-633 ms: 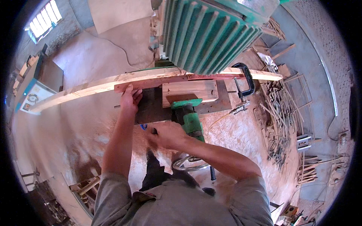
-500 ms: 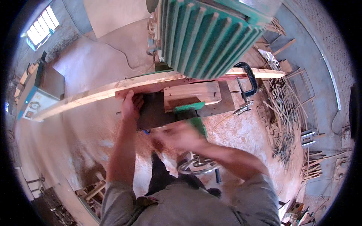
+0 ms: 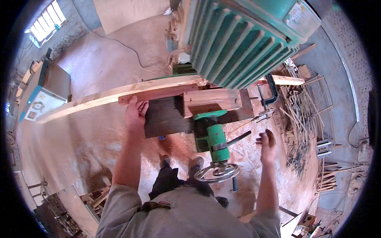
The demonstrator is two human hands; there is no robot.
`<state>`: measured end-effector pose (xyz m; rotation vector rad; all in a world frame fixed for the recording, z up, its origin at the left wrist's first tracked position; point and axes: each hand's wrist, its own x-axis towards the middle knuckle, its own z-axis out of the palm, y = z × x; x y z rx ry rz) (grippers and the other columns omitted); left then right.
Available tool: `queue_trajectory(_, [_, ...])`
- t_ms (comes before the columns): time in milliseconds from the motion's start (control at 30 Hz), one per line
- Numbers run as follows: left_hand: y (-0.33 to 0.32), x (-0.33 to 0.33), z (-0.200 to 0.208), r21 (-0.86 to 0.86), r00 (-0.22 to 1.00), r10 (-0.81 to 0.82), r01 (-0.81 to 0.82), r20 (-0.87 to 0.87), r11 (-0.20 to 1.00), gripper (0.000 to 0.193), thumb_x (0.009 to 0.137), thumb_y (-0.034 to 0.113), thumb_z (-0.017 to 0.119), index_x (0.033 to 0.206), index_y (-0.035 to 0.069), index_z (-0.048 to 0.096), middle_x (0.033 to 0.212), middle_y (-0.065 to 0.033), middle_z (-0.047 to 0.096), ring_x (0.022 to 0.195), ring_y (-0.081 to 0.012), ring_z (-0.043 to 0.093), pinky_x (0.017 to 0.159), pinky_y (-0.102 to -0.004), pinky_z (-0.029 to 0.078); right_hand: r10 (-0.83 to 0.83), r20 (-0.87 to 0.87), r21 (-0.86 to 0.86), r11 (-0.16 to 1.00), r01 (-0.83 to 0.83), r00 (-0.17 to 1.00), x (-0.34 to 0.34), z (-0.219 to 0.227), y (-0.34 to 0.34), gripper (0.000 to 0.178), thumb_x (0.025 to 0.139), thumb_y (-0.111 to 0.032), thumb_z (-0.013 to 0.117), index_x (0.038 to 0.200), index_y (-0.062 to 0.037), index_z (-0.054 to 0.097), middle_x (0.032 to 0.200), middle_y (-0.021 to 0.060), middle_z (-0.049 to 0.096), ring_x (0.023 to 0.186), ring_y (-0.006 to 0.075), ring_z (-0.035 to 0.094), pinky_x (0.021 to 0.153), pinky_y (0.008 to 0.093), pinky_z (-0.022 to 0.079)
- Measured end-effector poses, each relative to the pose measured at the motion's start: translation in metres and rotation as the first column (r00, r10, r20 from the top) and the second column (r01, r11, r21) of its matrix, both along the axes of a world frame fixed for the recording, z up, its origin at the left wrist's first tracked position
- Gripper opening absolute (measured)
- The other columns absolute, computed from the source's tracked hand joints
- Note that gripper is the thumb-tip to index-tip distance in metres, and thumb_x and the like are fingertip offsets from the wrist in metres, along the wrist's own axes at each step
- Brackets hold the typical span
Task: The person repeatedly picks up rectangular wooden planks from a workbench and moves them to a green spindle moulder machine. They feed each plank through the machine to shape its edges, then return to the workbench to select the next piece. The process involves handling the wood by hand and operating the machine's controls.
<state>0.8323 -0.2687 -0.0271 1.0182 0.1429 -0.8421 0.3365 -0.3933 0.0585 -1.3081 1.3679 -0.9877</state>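
My left hand point(image 3: 136, 111) is closed on the left end of a reddish wooden strip point(image 3: 154, 95), which lies along the near side of a long pale beam point(image 3: 95, 101). My right hand point(image 3: 268, 144) hangs in the air, fingers loosely apart and holding nothing, to the right of a green clamp point(image 3: 217, 139). This clamp has a dark side lever point(image 3: 239, 138) and a shiny handwheel point(image 3: 218, 174). Its green plate stands against a wooden block point(image 3: 212, 100) on the dark metal table point(image 3: 162, 119). Above the strip's right part, the green ribbed motor housing point(image 3: 238, 47) hides what lies beneath.
A black C-clamp point(image 3: 272, 89) stands at the beam's right part. Many thin wood offcuts point(image 3: 297, 127) are heaped on the floor at the right. At the far left is a grey cabinet point(image 3: 53, 89). A cable point(image 3: 129, 49) runs along the floor behind.
My right hand has moved from in front of the green clamp out to the right, uncovering clamp and lever. The left hand stays at the strip. The whole view has shifted slightly.
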Motion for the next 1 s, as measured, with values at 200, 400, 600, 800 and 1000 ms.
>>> queue_trajectory(200, [0.092,0.086,-0.007,-0.187,0.990,0.126,-0.112,0.062,0.976,0.021,0.089,0.022,0.056,0.104,0.007,0.055,0.094,-0.0073,0.063,0.086,-0.0212,0.062,0.081,-0.0339,0.053,-0.150,0.031,0.024,0.989,0.149,0.988,-0.007,0.046,0.091,0.041,0.091,-0.026,0.053,0.118,0.0040,0.048,0.085,0.0111,0.060,0.067,0.0161,0.058,0.061,0.0287,0.050])
queue_trajectory(400, [0.134,0.083,0.035,-0.551,0.984,0.009,0.093,0.179,0.829,0.024,0.089,0.013,0.056,0.111,0.007,0.053,0.113,-0.0060,0.059,0.107,-0.0173,0.055,0.096,-0.0341,0.046,-0.057,0.125,0.081,0.996,0.047,0.991,0.067,0.062,0.175,0.031,0.088,-0.015,0.052,0.114,0.0036,0.048,0.082,0.0109,0.060,0.071,0.0169,0.059,0.064,0.0312,0.050])
queue_trajectory(600, [0.120,-0.008,0.109,-0.662,0.951,-0.103,0.279,0.293,0.696,0.035,0.090,0.014,0.054,0.123,0.006,0.048,0.128,-0.0078,0.049,0.120,-0.0216,0.045,0.106,-0.0399,0.034,0.501,-0.096,-0.158,0.846,-0.510,0.860,0.136,0.104,0.218,0.031,0.084,-0.001,0.057,0.114,0.0058,0.052,0.101,0.0138,0.062,0.086,0.0182,0.062,0.081,0.0314,0.051])
queue_trajectory(800, [0.131,-0.186,0.165,-0.263,0.428,-0.464,0.887,0.775,0.379,0.038,0.084,0.009,0.058,0.120,0.003,0.049,0.126,-0.0167,0.050,0.119,-0.0324,0.046,0.104,-0.0442,0.035,0.215,0.863,-0.049,0.937,-0.346,0.458,0.123,0.067,0.262,0.071,0.088,-0.051,0.050,0.134,-0.0004,0.034,0.124,0.0101,0.050,0.111,0.0205,0.048,0.097,0.0382,0.038])
queue_trajectory(1000, [0.193,-0.355,0.147,0.163,-0.195,0.243,0.976,0.950,0.143,0.030,0.074,0.004,0.066,0.102,0.005,0.055,0.118,-0.0179,0.054,0.112,-0.0394,0.051,0.094,-0.0476,0.044,-0.244,0.959,0.262,0.957,-0.126,0.142,-0.019,0.058,0.357,0.041,0.088,-0.038,0.055,0.115,-0.0077,0.050,0.107,0.0072,0.058,0.101,0.0205,0.054,0.089,0.0387,0.044])
